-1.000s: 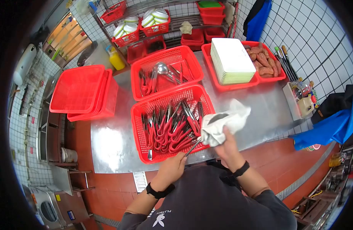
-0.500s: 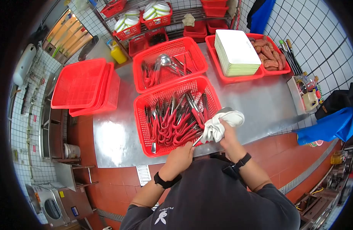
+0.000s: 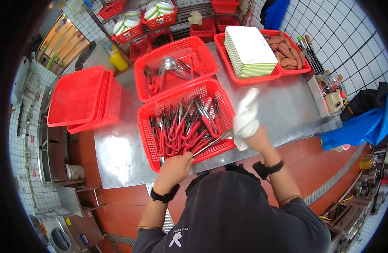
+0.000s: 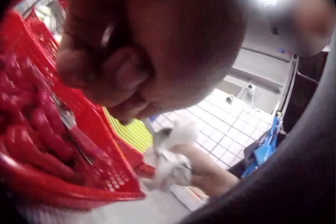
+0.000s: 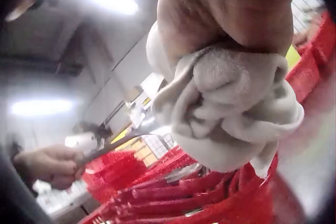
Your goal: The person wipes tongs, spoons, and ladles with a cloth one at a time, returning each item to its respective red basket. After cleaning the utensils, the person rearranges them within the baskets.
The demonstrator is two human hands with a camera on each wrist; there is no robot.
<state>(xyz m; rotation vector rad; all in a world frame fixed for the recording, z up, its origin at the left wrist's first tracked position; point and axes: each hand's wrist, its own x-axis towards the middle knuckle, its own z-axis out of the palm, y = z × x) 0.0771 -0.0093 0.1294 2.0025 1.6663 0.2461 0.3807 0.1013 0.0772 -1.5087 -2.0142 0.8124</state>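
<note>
My left hand [image 3: 173,170] grips the end of a long-handled metal spoon [image 3: 211,145] at the front rim of the nearer red basket [image 3: 148,147]. The spoon slants up to the right over that basket. Its bowl end reaches a white cloth [image 3: 246,116], which hides most of it. Bunched in my right hand [image 3: 258,141], the cloth has a loose end that sticks up. In the right wrist view, the cloth [image 5: 231,108] hangs in folds below the palm. Many red-handled tongs [image 3: 181,135] fill the nearer basket.
Behind it, another red basket [image 3: 138,82] contains a metal scoop [image 3: 169,63] and more tongs. White trays [image 3: 251,46] are stacked in a red bin at the back right, beside sweet potatoes [image 3: 286,52]. Red bins [image 3: 76,95] stand nested on the left.
The cloth has gone from lying folded around the spoon's bowl to standing up loosely in my right hand. My left hand has shifted left with the handle, which now shows more of its length.
</note>
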